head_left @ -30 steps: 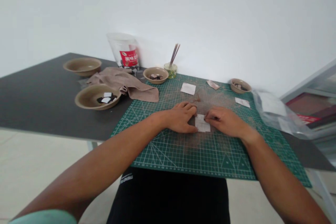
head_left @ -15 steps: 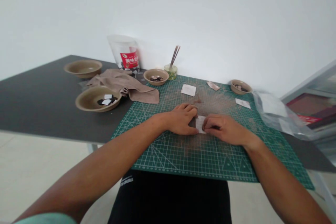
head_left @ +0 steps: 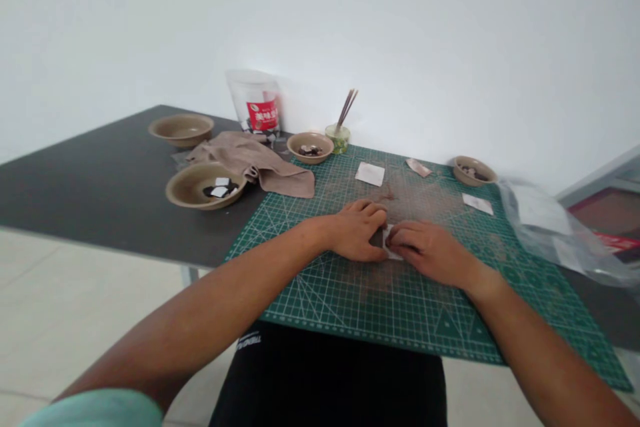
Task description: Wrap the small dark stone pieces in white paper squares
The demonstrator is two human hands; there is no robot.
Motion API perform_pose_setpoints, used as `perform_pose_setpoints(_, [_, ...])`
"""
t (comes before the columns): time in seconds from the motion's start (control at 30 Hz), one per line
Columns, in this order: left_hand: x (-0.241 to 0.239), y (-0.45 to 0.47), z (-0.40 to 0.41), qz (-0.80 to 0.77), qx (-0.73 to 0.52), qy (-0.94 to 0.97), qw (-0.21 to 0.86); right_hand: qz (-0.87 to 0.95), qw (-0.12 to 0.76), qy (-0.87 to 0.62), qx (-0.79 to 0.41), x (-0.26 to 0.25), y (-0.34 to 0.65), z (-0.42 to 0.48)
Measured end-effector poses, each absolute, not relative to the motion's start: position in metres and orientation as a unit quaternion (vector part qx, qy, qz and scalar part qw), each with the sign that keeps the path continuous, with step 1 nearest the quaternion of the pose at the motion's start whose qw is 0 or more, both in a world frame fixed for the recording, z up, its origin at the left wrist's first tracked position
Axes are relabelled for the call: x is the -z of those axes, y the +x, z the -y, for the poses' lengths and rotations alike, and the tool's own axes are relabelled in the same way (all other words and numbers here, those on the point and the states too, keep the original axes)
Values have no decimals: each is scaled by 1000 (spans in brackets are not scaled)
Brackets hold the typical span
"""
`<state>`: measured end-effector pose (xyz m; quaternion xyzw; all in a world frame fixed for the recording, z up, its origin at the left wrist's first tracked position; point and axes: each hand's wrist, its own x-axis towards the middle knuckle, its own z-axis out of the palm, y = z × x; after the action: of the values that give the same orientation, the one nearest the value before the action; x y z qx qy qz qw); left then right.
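Creasing is seemingly calling for even pressure. Left hand (head_left: 361, 233) and right hand (head_left: 426, 251), fingers (head_left: 371, 209) curled, are pinching small white paper square (head_left: 388, 236) flat.

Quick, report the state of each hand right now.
Left hand: fingers curled, pressing the left edge of the small white paper; grip cannot be told.
Right hand: closed on the same paper, covering most of it.
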<state>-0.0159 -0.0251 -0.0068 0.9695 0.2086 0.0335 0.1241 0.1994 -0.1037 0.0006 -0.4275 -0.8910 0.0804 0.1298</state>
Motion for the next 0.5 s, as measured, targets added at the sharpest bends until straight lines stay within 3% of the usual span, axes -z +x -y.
perform_pose_setpoints(0.13, [9, -16, 23, -209, -37, 969, 126, 872, 116, -473, -40, -3, 200, 95])
perform_pose_setpoints(0.23, [6, -16, 25, -212, -27, 968, 131, 889, 92, -440, -83, -7, 201, 98])
perform_pose_setpoints(0.33, [4, -16, 26, -207, -25, 969, 131, 895, 106, -417, -117, -5, 197, 102])
perform_pose_setpoints(0.5, [8, -16, 25, -217, -36, 967, 127, 867, 133, -475, -68, -3, 202, 95])
